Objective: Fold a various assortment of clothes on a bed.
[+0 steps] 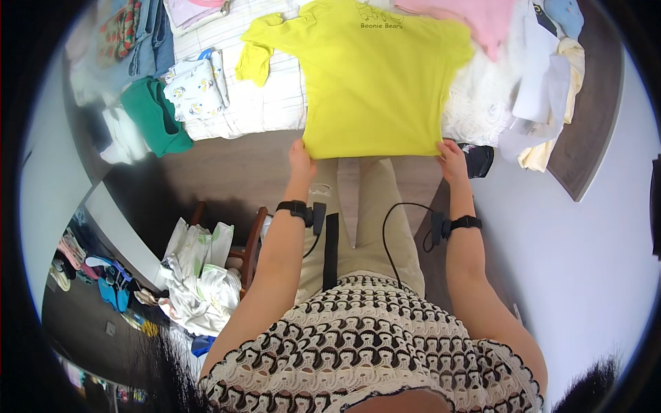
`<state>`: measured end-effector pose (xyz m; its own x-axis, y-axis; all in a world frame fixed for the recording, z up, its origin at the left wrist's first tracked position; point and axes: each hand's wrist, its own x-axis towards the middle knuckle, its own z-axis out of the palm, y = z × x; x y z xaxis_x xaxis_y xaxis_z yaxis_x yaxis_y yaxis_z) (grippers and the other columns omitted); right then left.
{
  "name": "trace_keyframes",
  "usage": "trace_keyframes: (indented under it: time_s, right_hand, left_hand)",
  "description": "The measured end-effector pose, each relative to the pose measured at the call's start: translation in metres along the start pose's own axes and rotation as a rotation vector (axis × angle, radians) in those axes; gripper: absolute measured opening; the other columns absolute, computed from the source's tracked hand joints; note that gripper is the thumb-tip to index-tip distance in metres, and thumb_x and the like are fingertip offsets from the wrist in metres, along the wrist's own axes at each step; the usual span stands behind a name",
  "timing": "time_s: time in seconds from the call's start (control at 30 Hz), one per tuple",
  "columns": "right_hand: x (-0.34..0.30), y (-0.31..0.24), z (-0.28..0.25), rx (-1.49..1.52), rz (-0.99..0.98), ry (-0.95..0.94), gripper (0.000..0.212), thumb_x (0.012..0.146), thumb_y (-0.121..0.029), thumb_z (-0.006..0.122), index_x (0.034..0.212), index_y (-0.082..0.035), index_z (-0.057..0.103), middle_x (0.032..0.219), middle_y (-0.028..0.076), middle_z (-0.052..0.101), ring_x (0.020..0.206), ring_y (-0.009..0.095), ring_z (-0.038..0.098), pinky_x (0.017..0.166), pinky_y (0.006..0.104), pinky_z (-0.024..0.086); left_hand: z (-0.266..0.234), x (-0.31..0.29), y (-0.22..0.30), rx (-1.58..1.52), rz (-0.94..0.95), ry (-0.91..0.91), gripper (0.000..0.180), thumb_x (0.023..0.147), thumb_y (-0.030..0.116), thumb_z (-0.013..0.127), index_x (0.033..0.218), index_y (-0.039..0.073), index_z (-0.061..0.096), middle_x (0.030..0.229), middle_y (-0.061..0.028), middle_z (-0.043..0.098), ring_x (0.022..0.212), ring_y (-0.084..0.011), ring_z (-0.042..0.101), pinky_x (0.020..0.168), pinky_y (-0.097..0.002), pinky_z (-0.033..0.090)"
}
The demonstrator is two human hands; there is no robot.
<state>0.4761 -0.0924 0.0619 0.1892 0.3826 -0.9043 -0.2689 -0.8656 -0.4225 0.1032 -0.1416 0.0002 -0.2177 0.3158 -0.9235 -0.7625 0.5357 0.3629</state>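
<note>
A bright yellow long-sleeved shirt [375, 82] is spread over the near edge of the bed, its hem toward me and one sleeve lying bent at the left. My left hand [301, 160] pinches the hem's left corner. At the right corner, my right hand [452, 161] grips the hem the same way. The hem is stretched straight between both hands and hangs past the bed's edge, over my legs. A dark print shows near the shirt's far end. The shirt's right sleeve is not clearly visible.
Left of the shirt on the white bedding [282, 103] lie folded patterned clothes [196, 86], a green garment [155, 117] and jeans [151, 45]. A pink garment [468, 20] and white clothes [540, 89] lie at the right. A wooden chair [253, 248] with bundled white fabric [203, 275] stands left of me.
</note>
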Motion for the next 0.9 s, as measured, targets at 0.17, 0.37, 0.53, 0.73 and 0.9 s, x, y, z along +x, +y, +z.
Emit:
trace_keyframes:
  time_s: [0.17,0.37,0.53,0.73,0.9]
  right_hand:
    - [-0.054,-0.055,0.034,0.338,-0.384,-0.047,0.010,0.085,-0.012,0.053,0.091,-0.005,0.054,0.091,0.004,0.059,0.078,0.013,0.056,0.068,0.0266,0.044]
    - [-0.143,-0.105,0.047,0.091,-0.064,-0.122,0.040,0.087,-0.025,0.051,0.117,0.000,0.046,0.108,0.010,0.057,0.101,0.020,0.054,0.084,0.0324,0.044]
    - [-0.184,-0.234,0.108,0.149,-0.476,-0.539,0.032,0.091,-0.023,0.041,0.115,-0.002,0.046,0.108,0.010,0.055,0.093,0.018,0.056,0.072,0.0275,0.049]
    - [-0.208,-0.342,0.212,-0.079,-0.904,-0.886,0.027,0.088,-0.022,0.049,0.105,-0.001,0.052,0.097,0.006,0.059,0.087,0.013,0.058,0.075,0.0235,0.048]
    - [-0.241,-0.374,0.235,-0.164,-1.024,-1.261,0.020,0.088,-0.021,0.051,0.093,-0.002,0.055,0.088,0.007,0.061,0.076,0.013,0.061,0.068,0.0236,0.051]
  left_hand:
    - [0.024,-0.058,0.052,0.225,-0.013,-0.262,0.024,0.088,0.021,0.047,0.095,-0.001,0.052,0.089,-0.0061,0.057,0.078,-0.0149,0.056,0.067,-0.0284,0.046]
    - [0.035,-0.143,0.133,0.318,-0.093,-0.420,0.036,0.089,0.020,0.048,0.116,-0.003,0.046,0.106,-0.0111,0.057,0.091,-0.0177,0.058,0.076,-0.0293,0.048]
    - [0.038,-0.175,0.205,-0.131,0.069,-0.669,0.034,0.090,0.026,0.044,0.112,-0.001,0.050,0.103,-0.0112,0.058,0.090,-0.0200,0.058,0.076,-0.0312,0.048]
    - [0.050,-0.246,0.253,-0.505,0.330,-0.908,0.049,0.091,0.037,0.037,0.121,0.000,0.044,0.122,-0.0157,0.049,0.111,-0.0299,0.047,0.095,-0.0438,0.034]
    - [0.041,-0.299,0.197,-0.451,0.433,-0.955,0.054,0.082,0.030,0.050,0.125,-0.001,0.039,0.121,-0.0152,0.047,0.107,-0.0291,0.048,0.090,-0.0411,0.037]
